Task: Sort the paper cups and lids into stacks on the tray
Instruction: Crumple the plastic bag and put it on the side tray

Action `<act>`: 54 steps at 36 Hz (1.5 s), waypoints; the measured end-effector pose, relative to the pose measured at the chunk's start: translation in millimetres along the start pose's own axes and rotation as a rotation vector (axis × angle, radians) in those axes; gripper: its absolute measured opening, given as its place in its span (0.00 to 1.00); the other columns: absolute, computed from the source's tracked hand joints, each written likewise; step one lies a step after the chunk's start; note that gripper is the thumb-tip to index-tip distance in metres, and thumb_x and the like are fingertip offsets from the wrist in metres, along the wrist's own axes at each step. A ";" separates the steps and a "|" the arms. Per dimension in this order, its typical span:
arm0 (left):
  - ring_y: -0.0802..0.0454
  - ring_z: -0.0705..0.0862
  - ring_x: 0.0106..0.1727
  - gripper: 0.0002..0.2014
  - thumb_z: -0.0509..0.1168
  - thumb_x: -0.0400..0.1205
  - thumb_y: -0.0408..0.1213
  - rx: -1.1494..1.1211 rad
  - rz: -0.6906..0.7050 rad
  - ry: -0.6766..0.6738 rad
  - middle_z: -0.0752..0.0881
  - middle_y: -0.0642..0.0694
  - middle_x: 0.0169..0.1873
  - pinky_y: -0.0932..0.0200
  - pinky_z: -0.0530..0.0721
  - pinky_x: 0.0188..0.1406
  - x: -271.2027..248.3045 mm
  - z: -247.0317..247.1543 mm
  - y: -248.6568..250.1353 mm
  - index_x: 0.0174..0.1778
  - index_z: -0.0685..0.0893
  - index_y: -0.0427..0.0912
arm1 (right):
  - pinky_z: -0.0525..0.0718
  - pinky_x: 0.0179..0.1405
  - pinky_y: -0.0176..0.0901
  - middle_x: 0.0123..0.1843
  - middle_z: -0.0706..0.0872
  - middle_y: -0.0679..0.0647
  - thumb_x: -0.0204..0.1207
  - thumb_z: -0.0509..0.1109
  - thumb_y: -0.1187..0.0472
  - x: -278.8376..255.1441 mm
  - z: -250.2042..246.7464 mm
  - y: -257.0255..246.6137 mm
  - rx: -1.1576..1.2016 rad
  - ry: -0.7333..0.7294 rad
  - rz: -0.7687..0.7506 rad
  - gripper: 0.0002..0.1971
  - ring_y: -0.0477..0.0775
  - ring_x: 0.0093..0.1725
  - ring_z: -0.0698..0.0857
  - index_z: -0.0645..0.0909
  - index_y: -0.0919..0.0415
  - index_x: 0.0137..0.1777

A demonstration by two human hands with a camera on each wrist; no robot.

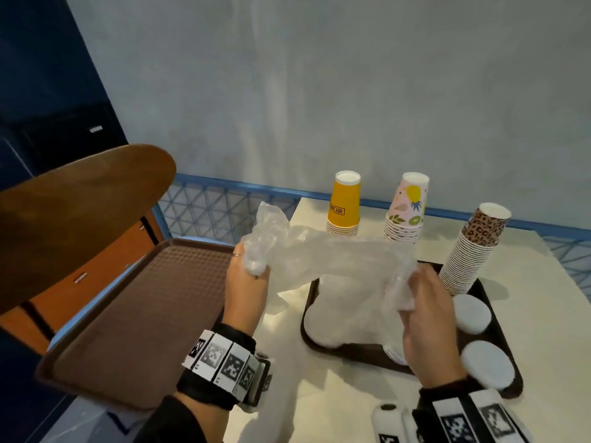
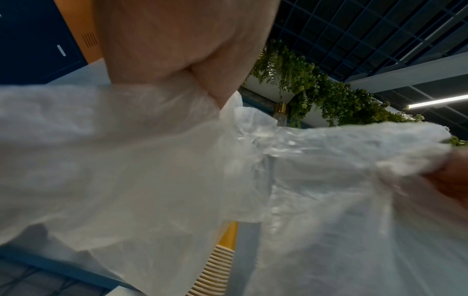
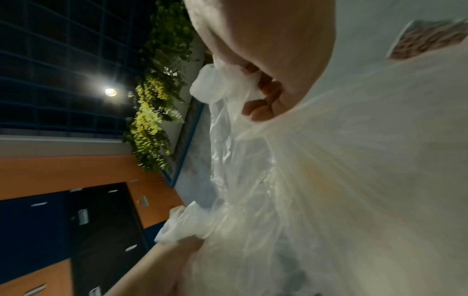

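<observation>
Clear plastic bag [image 1: 332, 254], centre of head view, stretched with its long axis left to right, above the dark tray [image 1: 311, 314]. Left hand [image 1: 246, 282] bunches its left end in curled fingers; right hand [image 1: 428, 318] clutches the right end.

White lids [image 1: 471, 313] lie flat on the tray, lower right.

Three upside-down cup stacks: yellow [image 1: 344, 203], fruit-print [image 1: 406, 209], leopard-print [image 1: 473, 247], the last leaning left.

Brown tray [image 1: 134, 314] at lower left.

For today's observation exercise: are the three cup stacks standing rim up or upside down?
Upside down. The yellow stack, fruit-print stack and leopard-print stack each show a closed white base on top, rims pointing down.
</observation>
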State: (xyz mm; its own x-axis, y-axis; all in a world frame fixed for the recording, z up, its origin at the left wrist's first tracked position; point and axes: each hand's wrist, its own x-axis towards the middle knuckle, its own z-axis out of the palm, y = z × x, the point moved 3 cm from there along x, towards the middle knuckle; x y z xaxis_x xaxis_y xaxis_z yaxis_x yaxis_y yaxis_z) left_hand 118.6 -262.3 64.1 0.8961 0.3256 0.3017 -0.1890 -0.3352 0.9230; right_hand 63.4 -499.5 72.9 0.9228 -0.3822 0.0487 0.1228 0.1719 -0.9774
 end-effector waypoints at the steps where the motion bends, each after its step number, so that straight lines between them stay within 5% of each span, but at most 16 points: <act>1: 0.52 0.82 0.41 0.05 0.62 0.81 0.31 0.007 0.005 -0.012 0.82 0.48 0.39 0.75 0.78 0.33 -2.8 1.4 3.4 0.52 0.79 0.34 | 0.81 0.55 0.52 0.63 0.81 0.66 0.84 0.56 0.60 -1.2 9.0 -4.8 0.017 -0.111 -0.007 0.11 0.59 0.58 0.82 0.81 0.58 0.55; 4: 0.66 0.81 0.39 0.06 0.62 0.82 0.30 0.028 0.030 -0.067 0.81 0.51 0.40 0.83 0.75 0.33 -11.8 8.4 18.0 0.52 0.79 0.35 | 0.83 0.58 0.47 0.67 0.80 0.49 0.81 0.60 0.56 -5.3 38.6 -6.7 -0.078 -0.384 -0.037 0.10 0.50 0.64 0.81 0.82 0.43 0.50; 8: 0.81 0.80 0.32 0.11 0.62 0.80 0.22 0.003 0.026 -0.262 0.76 0.52 0.32 0.83 0.75 0.32 -31.9 19.0 43.8 0.35 0.77 0.40 | 0.80 0.66 0.49 0.61 0.84 0.50 0.82 0.61 0.59 -13.4 66.9 -2.6 -0.232 -0.560 -0.121 0.10 0.50 0.63 0.82 0.81 0.45 0.55; 12: 0.71 0.80 0.50 0.13 0.61 0.81 0.25 -0.099 -0.059 -0.393 0.78 0.62 0.44 0.79 0.77 0.41 -53.8 18.6 49.9 0.60 0.77 0.42 | 0.81 0.65 0.51 0.56 0.86 0.57 0.83 0.57 0.59 -12.7 74.1 -2.3 -0.232 -0.647 -0.070 0.10 0.54 0.59 0.84 0.80 0.57 0.56; 14: 0.74 0.82 0.53 0.20 0.70 0.76 0.26 -0.172 -0.018 -0.447 0.82 0.61 0.50 0.78 0.79 0.48 -57.5 14.2 48.1 0.59 0.77 0.51 | 0.81 0.65 0.45 0.57 0.87 0.52 0.84 0.56 0.60 -12.1 77.1 -2.8 -0.208 -0.717 -0.043 0.11 0.51 0.61 0.84 0.81 0.52 0.57; 17: 0.78 0.83 0.46 0.23 0.76 0.69 0.26 -0.058 -0.004 -0.309 0.82 0.63 0.45 0.83 0.78 0.45 -54.3 3.1 38.4 0.46 0.77 0.59 | 0.79 0.61 0.28 0.59 0.85 0.42 0.84 0.55 0.60 -16.9 84.4 0.7 -0.200 -0.842 -0.025 0.14 0.37 0.61 0.82 0.78 0.41 0.57; 20: 0.58 0.80 0.42 0.16 0.69 0.75 0.21 0.053 -0.134 -0.153 0.77 0.54 0.35 0.83 0.76 0.34 -42.0 -3.2 22.3 0.36 0.74 0.49 | 0.78 0.55 0.21 0.55 0.86 0.40 0.84 0.57 0.62 -24.7 95.4 4.3 -0.234 -0.923 -0.067 0.13 0.30 0.54 0.83 0.80 0.43 0.54; 24: 0.52 0.76 0.37 0.20 0.64 0.80 0.24 0.137 -0.212 -0.054 0.73 0.52 0.27 0.74 0.72 0.31 -26.7 -20.4 4.6 0.26 0.70 0.48 | 0.78 0.56 0.30 0.55 0.87 0.52 0.83 0.60 0.62 -28.7 108.0 8.7 -0.256 -0.892 -0.138 0.10 0.46 0.55 0.84 0.82 0.55 0.56; 28: 0.59 0.75 0.34 0.19 0.64 0.79 0.23 0.069 -0.162 0.112 0.75 0.57 0.31 0.78 0.75 0.31 -11.4 -55.3 -2.9 0.31 0.72 0.51 | 0.82 0.58 0.36 0.61 0.83 0.45 0.81 0.63 0.61 -15.6 121.8 24.6 -0.231 -0.680 -0.219 0.11 0.44 0.58 0.85 0.79 0.44 0.56; 31: 0.49 0.78 0.47 0.11 0.65 0.79 0.22 -0.010 -0.224 0.221 0.79 0.52 0.37 0.61 0.73 0.49 1.7 -82.4 -16.5 0.41 0.77 0.44 | 0.78 0.54 0.32 0.59 0.80 0.48 0.80 0.63 0.67 -7.4 131.6 56.8 -0.405 -0.494 -0.254 0.12 0.48 0.58 0.82 0.76 0.49 0.55; 36: 0.43 0.78 0.57 0.12 0.63 0.81 0.25 -0.049 -0.341 0.208 0.79 0.36 0.52 0.48 0.73 0.69 26.3 -116.2 -37.3 0.61 0.76 0.32 | 0.66 0.76 0.38 0.79 0.59 0.57 0.76 0.68 0.64 -18.0 158.9 145.6 -1.006 -0.793 -0.091 0.29 0.55 0.75 0.70 0.63 0.58 0.75; 40: 0.34 0.80 0.64 0.18 0.65 0.78 0.22 0.004 -0.288 0.216 0.81 0.29 0.60 0.54 0.75 0.55 40.7 -135.1 -50.2 0.64 0.76 0.28 | 0.65 0.76 0.47 0.82 0.32 0.65 0.76 0.70 0.58 -26.4 166.7 192.1 -1.338 -0.822 0.125 0.47 0.67 0.78 0.66 0.38 0.48 0.82; 43: 0.36 0.82 0.61 0.19 0.65 0.78 0.22 0.002 -0.278 0.174 0.83 0.33 0.58 0.60 0.74 0.50 49.4 -146.8 -57.1 0.65 0.75 0.28 | 0.63 0.75 0.51 0.82 0.47 0.64 0.80 0.64 0.59 -25.4 165.5 215.4 -1.485 -0.824 0.096 0.39 0.68 0.75 0.65 0.42 0.51 0.83; 48: 0.66 0.77 0.40 0.11 0.62 0.82 0.27 -0.072 -0.273 0.044 0.79 0.56 0.40 0.79 0.76 0.28 68.4 -156.3 -71.2 0.58 0.76 0.41 | 0.70 0.58 0.42 0.65 0.76 0.58 0.83 0.53 0.64 -4.9 160.4 231.8 -1.512 -0.823 -0.031 0.14 0.54 0.57 0.76 0.68 0.58 0.67; 51: 0.65 0.76 0.39 0.10 0.62 0.82 0.26 -0.075 -0.265 0.042 0.79 0.54 0.38 0.76 0.74 0.33 80.6 -158.4 -79.5 0.58 0.76 0.38 | 0.73 0.53 0.41 0.63 0.82 0.61 0.82 0.57 0.64 4.7 161.3 224.6 -1.390 -0.692 0.137 0.21 0.56 0.53 0.80 0.60 0.61 0.74; 54: 0.66 0.76 0.40 0.11 0.62 0.81 0.26 -0.057 -0.234 0.014 0.80 0.54 0.40 0.73 0.73 0.37 89.8 -157.5 -84.0 0.59 0.77 0.38 | 0.74 0.57 0.40 0.64 0.84 0.62 0.83 0.57 0.64 10.8 166.8 210.7 -1.339 -0.587 0.248 0.15 0.59 0.63 0.82 0.75 0.67 0.66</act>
State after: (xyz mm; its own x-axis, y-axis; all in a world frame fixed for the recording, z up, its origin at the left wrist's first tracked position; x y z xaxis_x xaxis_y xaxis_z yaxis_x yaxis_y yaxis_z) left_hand 151.6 -65.7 51.3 0.9126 0.4008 0.0806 0.0008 -0.1990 0.9800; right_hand 160.1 -316.0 -98.2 0.9215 0.0002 -0.3884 -0.1746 -0.8931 -0.4147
